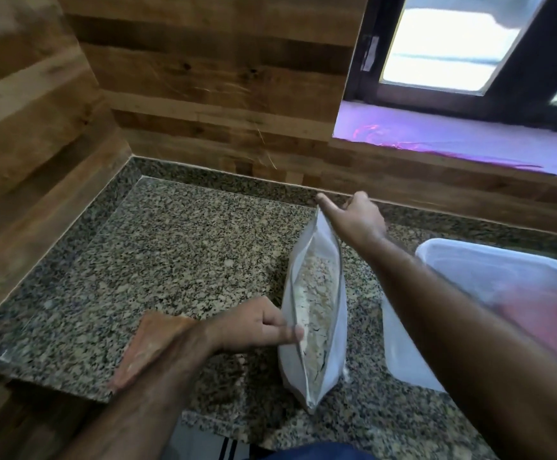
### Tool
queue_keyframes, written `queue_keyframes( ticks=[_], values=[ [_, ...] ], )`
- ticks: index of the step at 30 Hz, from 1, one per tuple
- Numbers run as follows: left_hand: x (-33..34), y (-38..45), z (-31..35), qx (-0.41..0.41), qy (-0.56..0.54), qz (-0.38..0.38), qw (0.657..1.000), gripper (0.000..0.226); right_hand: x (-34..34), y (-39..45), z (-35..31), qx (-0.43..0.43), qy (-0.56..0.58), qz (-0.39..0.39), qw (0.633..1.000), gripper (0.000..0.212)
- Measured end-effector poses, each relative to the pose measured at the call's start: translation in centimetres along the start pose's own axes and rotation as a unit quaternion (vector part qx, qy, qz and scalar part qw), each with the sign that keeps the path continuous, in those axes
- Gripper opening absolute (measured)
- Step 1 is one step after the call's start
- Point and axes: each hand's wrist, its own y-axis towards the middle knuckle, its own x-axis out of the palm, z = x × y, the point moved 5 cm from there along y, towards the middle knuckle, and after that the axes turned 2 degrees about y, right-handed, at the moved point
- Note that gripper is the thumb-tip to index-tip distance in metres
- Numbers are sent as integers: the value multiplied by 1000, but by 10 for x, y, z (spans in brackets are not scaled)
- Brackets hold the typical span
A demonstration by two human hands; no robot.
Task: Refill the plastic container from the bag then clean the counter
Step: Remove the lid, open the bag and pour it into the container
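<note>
Standing upright on the speckled granite table (177,247), head view: one white plastic bag (315,313), mouth pulled open into a long slit, pale flaky contents visible inside. Left hand (253,327): fingers curled, pinching the near end of the bag's rim. Right hand (358,215): reaching over to the far end of the rim, fingers (325,201) curled on that top corner, forearm crossing above the container. Translucent plastic container (489,277): lidless, lying on the table just right of the bag, partly hidden by the right forearm, with a blurred pinkish area inside; what that is cannot be told. Surroundings: wood-panelled wall (204,78) behind and to the left of the table; dark-framed window (469,54) at upper right; purple-tinted sill (453,131) below it.
</note>
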Motion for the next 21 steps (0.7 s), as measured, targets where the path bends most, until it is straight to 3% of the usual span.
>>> queue_keyframes(
  ticks=[2,4,7,10,14,18,21],
  values=[
    [-13,5,-4,-14,-35,80,996,86,8,-25,7,26,-86,-87,992,113],
    [-20,9,-8,-42,-63,140,987,98,15,-49,11,41,-139,-164,976,121],
    [-24,19,-9,-45,-76,177,980,103,25,-71,13,46,-152,-192,968,125],
    [-17,29,-6,-26,-63,166,984,99,33,-77,8,46,-156,-191,968,125],
    [2,41,4,14,8,111,994,99,39,-73,1,54,-199,-183,961,105],
    [7,48,2,44,63,113,991,113,40,-64,5,68,-220,-159,960,56],
    [6,50,-6,53,52,108,991,114,45,-61,13,76,-213,-149,963,34]
  ],
)
